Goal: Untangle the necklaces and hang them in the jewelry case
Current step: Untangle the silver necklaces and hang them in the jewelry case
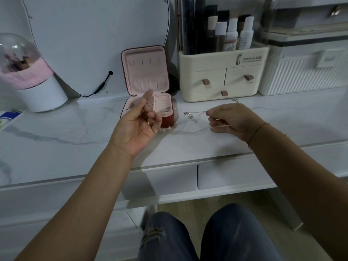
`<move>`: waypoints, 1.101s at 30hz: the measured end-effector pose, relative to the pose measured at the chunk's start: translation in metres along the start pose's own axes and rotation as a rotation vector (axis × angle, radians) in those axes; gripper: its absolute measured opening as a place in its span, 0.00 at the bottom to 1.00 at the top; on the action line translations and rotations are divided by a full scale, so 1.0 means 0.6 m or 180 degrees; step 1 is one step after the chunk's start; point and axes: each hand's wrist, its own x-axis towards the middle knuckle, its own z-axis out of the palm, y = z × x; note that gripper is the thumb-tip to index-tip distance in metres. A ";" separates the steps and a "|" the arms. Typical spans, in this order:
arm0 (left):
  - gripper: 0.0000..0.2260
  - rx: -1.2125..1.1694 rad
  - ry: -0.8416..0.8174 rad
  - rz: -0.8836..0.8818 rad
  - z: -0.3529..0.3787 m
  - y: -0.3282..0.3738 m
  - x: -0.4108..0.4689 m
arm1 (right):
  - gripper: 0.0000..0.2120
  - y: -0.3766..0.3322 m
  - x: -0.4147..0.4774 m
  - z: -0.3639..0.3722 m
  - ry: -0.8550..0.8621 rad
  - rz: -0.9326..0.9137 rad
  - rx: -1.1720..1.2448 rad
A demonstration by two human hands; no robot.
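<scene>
The table point(56, 132) is white and shiny, with grey lines like marble. It has two white drawers point(226, 174) under the top. The red case point(145, 72) stands open at 12 o'clock, pink inside, with its lid up.

The left hand point(139, 123) is palm up, just in front of the case. Its fingers curl in and the thumb points up. It may pinch something thin, but it is too blurry to tell. The right hand point(231, 119) is at 3 o'clock from the left hand. It pinches a thin gold chain point(222, 126) just over the table.

The necklaces point(190, 117) lie on the table between the hands.

A big mirror point(94, 44) leans at 11 o'clock. A cream box point(216, 80) with bottles point(231, 34) is at 1 o'clock. Knees in jeans point(235, 232) show at 6 o'clock.
</scene>
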 end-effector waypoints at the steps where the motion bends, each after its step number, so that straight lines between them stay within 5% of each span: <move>1: 0.10 -0.0003 -0.0111 -0.0035 -0.001 0.002 0.000 | 0.05 -0.002 0.002 0.000 0.0078 -0.0021 0.0126; 7: 0.14 0.0398 -0.0283 -0.0185 -0.017 0.008 -0.002 | 0.12 -0.005 0.020 -0.013 -0.0185 0.0433 0.2227; 9: 0.14 0.0467 -0.0256 -0.0160 -0.024 0.011 -0.002 | 0.13 -0.007 0.020 -0.021 -0.0276 0.0605 0.2396; 12: 0.18 0.0503 -0.0366 -0.0173 -0.037 0.023 -0.003 | 0.12 -0.010 0.020 -0.037 -0.0441 0.0773 0.1690; 16: 0.11 0.0725 -0.0037 -0.0033 -0.052 0.044 -0.012 | 0.08 -0.023 0.016 -0.053 -0.0510 0.0785 0.0854; 21: 0.20 0.1232 0.0069 0.0014 -0.066 0.063 -0.026 | 0.07 -0.042 0.012 -0.056 -0.0484 0.0579 -0.0193; 33: 0.17 0.3454 0.0592 0.0161 -0.086 0.067 -0.063 | 0.09 0.001 0.007 0.010 0.0198 -0.0066 -0.0729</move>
